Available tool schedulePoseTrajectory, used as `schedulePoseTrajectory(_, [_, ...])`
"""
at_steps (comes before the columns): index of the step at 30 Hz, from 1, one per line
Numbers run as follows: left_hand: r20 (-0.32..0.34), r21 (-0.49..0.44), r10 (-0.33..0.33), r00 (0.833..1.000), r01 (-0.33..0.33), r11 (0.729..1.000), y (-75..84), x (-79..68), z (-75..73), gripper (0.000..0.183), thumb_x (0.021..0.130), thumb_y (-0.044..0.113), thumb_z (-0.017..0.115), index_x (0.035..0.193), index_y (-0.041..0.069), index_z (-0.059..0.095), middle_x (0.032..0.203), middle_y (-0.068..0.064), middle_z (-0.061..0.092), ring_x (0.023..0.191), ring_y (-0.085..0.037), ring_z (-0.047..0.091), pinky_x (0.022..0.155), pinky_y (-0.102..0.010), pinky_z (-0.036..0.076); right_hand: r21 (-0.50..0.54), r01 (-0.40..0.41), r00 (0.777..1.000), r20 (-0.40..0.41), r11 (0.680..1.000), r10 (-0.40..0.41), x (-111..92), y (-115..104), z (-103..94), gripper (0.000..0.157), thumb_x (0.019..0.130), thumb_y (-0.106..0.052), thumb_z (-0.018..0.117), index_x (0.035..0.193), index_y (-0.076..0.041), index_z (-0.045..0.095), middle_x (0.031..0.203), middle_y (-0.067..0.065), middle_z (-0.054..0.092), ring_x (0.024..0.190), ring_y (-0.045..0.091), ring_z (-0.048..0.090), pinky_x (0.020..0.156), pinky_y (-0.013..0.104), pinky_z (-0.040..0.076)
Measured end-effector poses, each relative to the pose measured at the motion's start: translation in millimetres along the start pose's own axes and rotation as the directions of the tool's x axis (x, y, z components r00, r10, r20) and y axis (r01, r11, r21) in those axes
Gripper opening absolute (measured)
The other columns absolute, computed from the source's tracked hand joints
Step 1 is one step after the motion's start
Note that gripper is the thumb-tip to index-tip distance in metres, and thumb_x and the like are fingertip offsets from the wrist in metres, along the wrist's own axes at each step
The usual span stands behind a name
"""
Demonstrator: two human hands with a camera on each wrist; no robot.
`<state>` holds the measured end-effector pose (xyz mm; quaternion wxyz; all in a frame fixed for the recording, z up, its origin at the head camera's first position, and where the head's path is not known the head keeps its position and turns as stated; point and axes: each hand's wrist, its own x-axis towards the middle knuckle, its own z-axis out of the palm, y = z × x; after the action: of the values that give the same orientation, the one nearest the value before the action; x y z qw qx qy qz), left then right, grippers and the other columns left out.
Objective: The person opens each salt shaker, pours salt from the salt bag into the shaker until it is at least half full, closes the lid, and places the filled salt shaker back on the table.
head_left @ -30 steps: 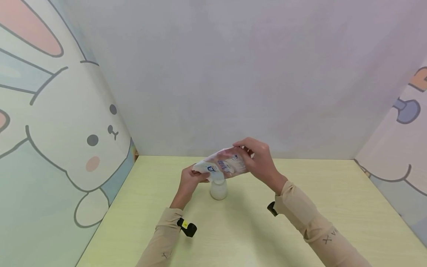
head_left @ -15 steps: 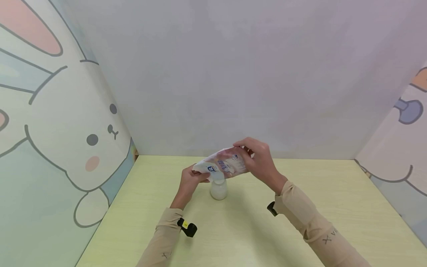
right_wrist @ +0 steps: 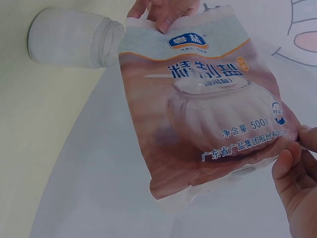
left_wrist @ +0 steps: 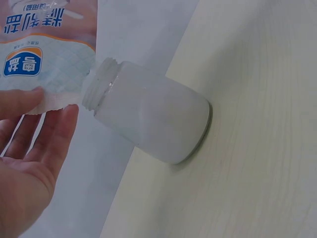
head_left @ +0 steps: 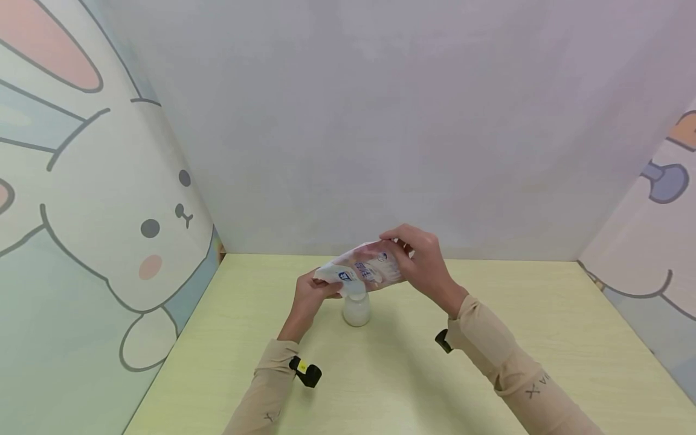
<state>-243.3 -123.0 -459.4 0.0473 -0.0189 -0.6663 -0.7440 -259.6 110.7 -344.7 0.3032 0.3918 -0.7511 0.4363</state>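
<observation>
Tilted over the jar is a pink and pale blue bag of salt [head_left: 376, 266], printed as 500 g in the right wrist view. My left hand [head_left: 309, 297] pinches the bag's lower pale end between thumb and fingers, close to its torn edge [left_wrist: 62, 104]. At the raised end, my right hand [head_left: 426, 263] pinches a corner [right_wrist: 297, 136] of the bag. Below it a glass jar [head_left: 356, 310] stands upright on the table, whitish inside up to near the neck. Its threaded mouth [left_wrist: 101, 84] is right at the bag's edge, partly overlapped by the bag in the head view.
The pale wood table [head_left: 228, 362] meets a grey back wall [head_left: 348, 133]. A rabbit-print panel [head_left: 109, 211] rises on the left and another printed panel [head_left: 652, 241] on the right. Black wrist cameras [head_left: 307, 372] are strapped to both sleeves.
</observation>
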Motion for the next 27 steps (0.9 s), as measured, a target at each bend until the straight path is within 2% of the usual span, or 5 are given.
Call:
schedulePoseTrajectory(12, [-0.005,0.013,0.002,1.0,-0.002,1.0,-1.7,0.6,0.4,0.033,0.078,-0.006,0.071,0.109,-0.009,0.061,0.101,-0.022,0.067,0.084,-0.027,0.068,0.07,-0.038,0.058,0.005,-0.005,1.0,-0.001,1.0,0.005,-0.7,-0.1,0.1,0.016,0.082,0.009,0.066,0.091,-0.004,0.071,0.082,0.003,0.067,0.065,0.011,0.055,0.049,0.028,0.049])
schedulePoseTrajectory(18, [-0.006,0.004,-0.011,1.0,0.011,1.0,0.3,0.3,1.3,0.033,0.078,-0.007,0.07,0.11,-0.007,0.061,0.102,-0.022,0.067,0.086,-0.028,0.068,0.072,-0.038,0.058,0.008,-0.003,1.0,-0.004,1.0,0.003,-0.2,-0.8,-0.5,0.015,0.082,0.008,0.066,0.09,-0.004,0.07,0.081,0.003,0.067,0.065,0.01,0.054,0.049,0.027,0.049])
schedulePoseTrajectory(27, [-0.005,0.017,0.01,1.0,-0.01,1.0,-1.9,1.4,1.6,0.034,0.078,-0.006,0.071,0.11,-0.01,0.061,0.102,-0.023,0.066,0.085,-0.028,0.068,0.07,-0.037,0.058,0.013,0.011,1.0,-0.009,1.0,-0.011,0.4,-1.1,-0.6,0.017,0.081,0.011,0.066,0.09,-0.003,0.07,0.08,0.003,0.066,0.064,0.01,0.054,0.049,0.025,0.048])
